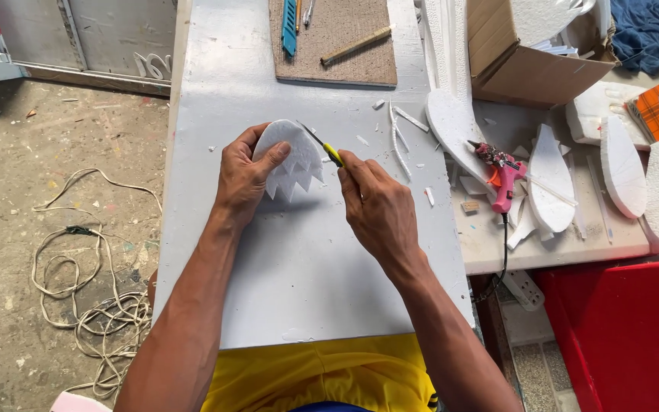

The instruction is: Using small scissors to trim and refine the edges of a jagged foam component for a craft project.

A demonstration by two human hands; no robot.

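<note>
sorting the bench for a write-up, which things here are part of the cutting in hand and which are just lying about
In use:
left hand holding the white foam piece with a zigzag edge
right hand holding the yellow-handled knife against it
grey board under the work

Lying about:
pink glue gun
foam scraps
cardboard box
cork board with tools
loose cord on the floor

Beside my grey work board (299, 275): one white zigzag-edged foam piece (293, 160), one yellow-handled craft knife (322, 145), one pink glue gun (503, 177), one brown cardboard box (524, 65), one tan cork mat (337, 42).
</note>
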